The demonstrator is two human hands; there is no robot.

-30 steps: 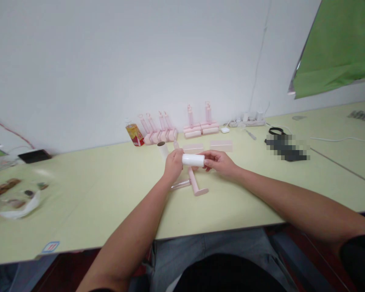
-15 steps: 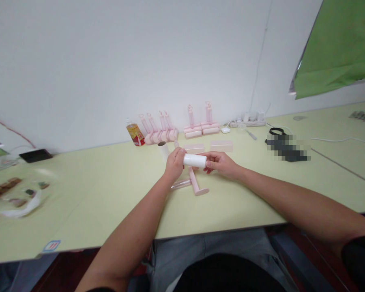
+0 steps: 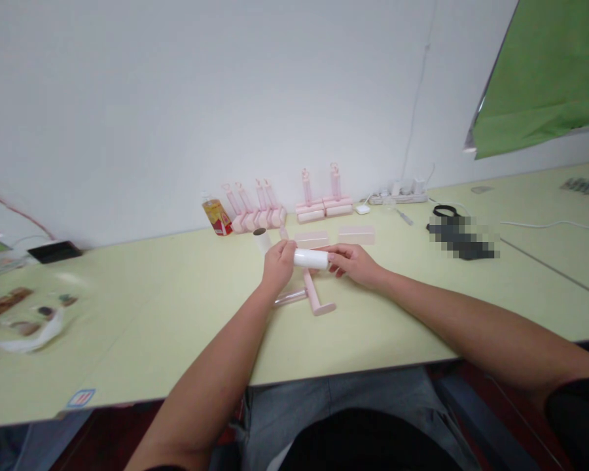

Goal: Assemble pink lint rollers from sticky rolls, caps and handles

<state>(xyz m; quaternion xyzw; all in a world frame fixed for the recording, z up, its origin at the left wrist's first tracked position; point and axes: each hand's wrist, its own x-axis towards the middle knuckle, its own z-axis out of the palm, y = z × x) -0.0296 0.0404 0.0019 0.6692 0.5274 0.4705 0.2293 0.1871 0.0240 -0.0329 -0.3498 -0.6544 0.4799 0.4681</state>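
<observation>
A white lint roller refill is held level above the table between my two hands. My left hand is closed around its left end. My right hand has its fingers curled at the right end, thumb in front and other fingertips partly hidden behind. Just below lies a pink lint roller handle with a clear part pointing left. Behind my left hand stands another white roll, its brown core showing. Two pink covers lie beyond my hands.
Several pink lint rollers stand by the wall, beside a yellow-red pouch. A power strip with cables and a dark strapped object are to the right. At the left are a black device and small items on the table.
The refill and both hands have shifted very slightly. My right thumb and fingers sit a little further onto the refill's right end. The view has turned slightly.
</observation>
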